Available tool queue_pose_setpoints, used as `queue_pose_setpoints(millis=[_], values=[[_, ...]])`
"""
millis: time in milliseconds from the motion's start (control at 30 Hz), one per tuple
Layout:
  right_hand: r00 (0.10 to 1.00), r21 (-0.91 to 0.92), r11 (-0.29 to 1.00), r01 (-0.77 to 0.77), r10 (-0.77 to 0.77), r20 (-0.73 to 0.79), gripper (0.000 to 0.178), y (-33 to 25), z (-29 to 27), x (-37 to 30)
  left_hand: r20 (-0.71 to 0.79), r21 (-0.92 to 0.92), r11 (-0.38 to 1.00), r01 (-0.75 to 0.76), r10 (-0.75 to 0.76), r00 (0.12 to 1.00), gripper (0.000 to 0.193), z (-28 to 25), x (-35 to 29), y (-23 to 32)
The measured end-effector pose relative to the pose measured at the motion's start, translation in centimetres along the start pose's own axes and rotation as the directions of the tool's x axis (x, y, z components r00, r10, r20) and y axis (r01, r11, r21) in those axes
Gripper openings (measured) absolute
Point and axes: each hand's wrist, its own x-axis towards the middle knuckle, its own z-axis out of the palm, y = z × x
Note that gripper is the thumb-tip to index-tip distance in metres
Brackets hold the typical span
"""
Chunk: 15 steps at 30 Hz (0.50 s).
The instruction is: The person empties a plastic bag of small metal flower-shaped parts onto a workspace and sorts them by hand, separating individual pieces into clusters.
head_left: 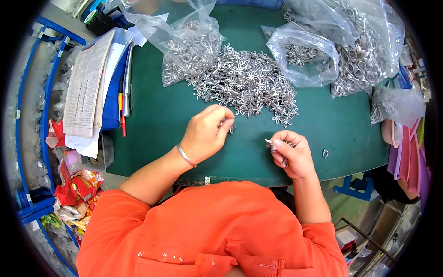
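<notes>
Silver flower-shaped metal pieces (251,81) lie in a loose heap on the green table. Just below its near edge, my left hand (205,131) is closed in a pinch, and one small metal flower (232,129) shows at its fingertips. A bangle circles that wrist. To the right, my right hand (294,154) is closed around several small silver metal pieces (284,161). One of them sticks out between thumb and forefinger. Part of what both hands hold is hidden by the fingers. A single loose silver piece (325,153) lies right of my right hand.
Clear plastic bags of metal pieces (191,46) stand behind the heap, with a larger bag of rings (362,64) at the far right. Papers (85,87) lean on a blue tray at left, beside pens (122,108). A blue stool (357,186) stands below the table's right edge.
</notes>
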Motion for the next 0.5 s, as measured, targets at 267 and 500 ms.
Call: queue_pose_setpoints(millis=[267, 500], values=[[0.969, 0.608, 0.774, -0.179, 0.031, 0.246, 0.012, 1.7, -1.1, 0.4, 0.134, 0.187, 0.972, -0.144, 0.12, 0.984, 0.01, -0.3, -0.4, -1.2], [0.963, 0.631, 0.749, -0.202, 0.035, 0.267, 0.012, 1.5, -0.5, 0.3, 0.382, -0.045, 0.98, 0.196, -0.164, 0.909, 0.014, -1.0, -0.4, -1.0]])
